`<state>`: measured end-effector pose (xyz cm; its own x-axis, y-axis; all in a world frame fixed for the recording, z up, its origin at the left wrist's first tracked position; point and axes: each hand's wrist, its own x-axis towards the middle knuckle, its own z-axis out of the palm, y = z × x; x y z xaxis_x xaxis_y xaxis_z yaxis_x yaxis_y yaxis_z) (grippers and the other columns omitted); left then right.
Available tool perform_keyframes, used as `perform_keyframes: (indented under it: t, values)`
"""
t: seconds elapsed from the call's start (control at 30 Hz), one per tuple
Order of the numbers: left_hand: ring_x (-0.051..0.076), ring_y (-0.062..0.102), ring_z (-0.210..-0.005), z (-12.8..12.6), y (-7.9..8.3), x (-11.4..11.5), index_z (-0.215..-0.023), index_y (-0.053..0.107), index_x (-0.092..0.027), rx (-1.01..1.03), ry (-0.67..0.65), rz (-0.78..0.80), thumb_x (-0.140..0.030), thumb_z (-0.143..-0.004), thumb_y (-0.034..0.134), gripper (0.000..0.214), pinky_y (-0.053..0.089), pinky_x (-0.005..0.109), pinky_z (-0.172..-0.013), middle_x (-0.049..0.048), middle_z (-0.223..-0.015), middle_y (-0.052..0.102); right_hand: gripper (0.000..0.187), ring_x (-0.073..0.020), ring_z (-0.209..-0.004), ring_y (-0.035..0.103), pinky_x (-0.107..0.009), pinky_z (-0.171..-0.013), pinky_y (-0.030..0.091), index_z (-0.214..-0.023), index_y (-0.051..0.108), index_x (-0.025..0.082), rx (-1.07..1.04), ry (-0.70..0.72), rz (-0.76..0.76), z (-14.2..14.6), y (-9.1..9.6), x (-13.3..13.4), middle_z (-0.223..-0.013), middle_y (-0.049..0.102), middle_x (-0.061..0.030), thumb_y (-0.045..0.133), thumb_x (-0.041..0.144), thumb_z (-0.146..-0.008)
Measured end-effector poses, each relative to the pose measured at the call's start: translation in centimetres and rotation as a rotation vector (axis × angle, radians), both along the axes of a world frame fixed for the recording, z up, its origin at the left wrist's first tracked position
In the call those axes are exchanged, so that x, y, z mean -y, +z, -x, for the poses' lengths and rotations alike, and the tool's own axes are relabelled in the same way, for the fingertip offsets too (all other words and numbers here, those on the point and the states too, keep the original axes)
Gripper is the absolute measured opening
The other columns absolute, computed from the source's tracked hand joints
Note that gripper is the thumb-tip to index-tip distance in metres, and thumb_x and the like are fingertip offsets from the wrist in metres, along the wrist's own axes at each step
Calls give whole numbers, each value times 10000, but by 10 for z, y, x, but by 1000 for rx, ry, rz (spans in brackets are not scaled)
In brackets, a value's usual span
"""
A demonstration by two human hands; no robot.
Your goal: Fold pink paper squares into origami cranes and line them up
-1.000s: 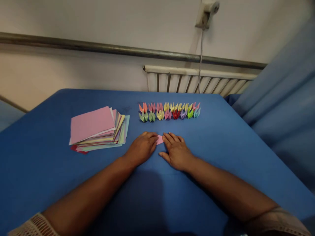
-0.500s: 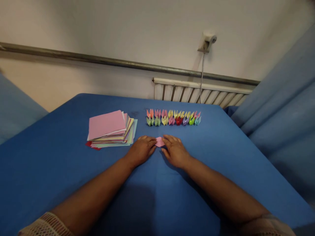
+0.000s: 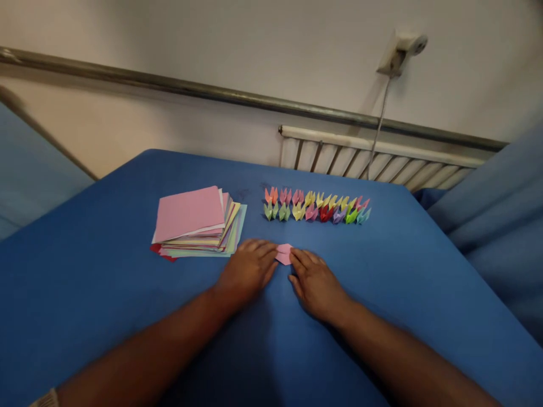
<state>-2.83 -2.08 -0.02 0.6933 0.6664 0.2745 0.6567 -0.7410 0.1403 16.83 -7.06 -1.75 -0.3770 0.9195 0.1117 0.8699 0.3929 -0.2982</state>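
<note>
A small folded piece of pink paper (image 3: 284, 254) lies on the blue table, pointed at its near and far sides, with a crease across it. From the left, my left hand (image 3: 251, 268) holds its left end down, the fingers close together. My right hand (image 3: 316, 281) pins the right end under its fingertips, the thumb a little apart on the table side. Both ends of the paper are hidden under my fingers. Beyond my hands stand two rows of small folded paper cranes (image 3: 311, 212) in several colours.
A stack of coloured paper sheets (image 3: 190, 215), pink on top, lies to the left of my hands. The blue table (image 3: 127, 299) meets a wall with a metal rail (image 3: 237, 97), a radiator (image 3: 339, 158) and a socket with a cord (image 3: 396, 62). A blue curtain (image 3: 500, 226) hangs at the right.
The view has shifted, so the scene sits differently in the picture. My fingers have slid slightly outward, and more of the pink paper shows between them.
</note>
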Motion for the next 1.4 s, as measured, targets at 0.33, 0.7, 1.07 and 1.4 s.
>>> perform_keyframes:
  t: [0.33,0.7,1.07,1.4]
  values:
    - [254,588,-1014,4,-3,9,-1067,633,-145,-11,28,-2,-241,-888,516,234,447,433,-914,108,-1097,664,394,-257,-1198,480,-441,-1035,370,-1286,549,150,-51,-19,-19,-1,4,-7,-1334,552,-94,468,276,-922]
    - [228,586,-1035,-2,-9,-11,-1140,605,-177,-2,-71,116,-228,-893,520,266,431,413,-923,82,-1138,663,306,-250,-1075,521,-413,-935,410,-1192,596,178,-145,-48,-58,0,3,-14,-1195,618,-83,530,260,-905]
    - [207,573,-1004,-3,-12,-24,-1018,663,-203,131,-44,258,-257,-919,499,200,437,389,-902,53,-1120,670,149,-220,-966,514,-366,-849,410,-978,650,197,-188,-98,-86,2,0,-22,-1053,619,-67,559,284,-900]
    - [191,573,-970,-1,-10,-25,-844,654,-199,237,25,299,-261,-903,502,174,447,366,-867,48,-1056,653,139,-191,-863,511,-324,-802,409,-842,600,178,-177,-171,-79,4,-3,-27,-871,592,-50,492,222,-917]
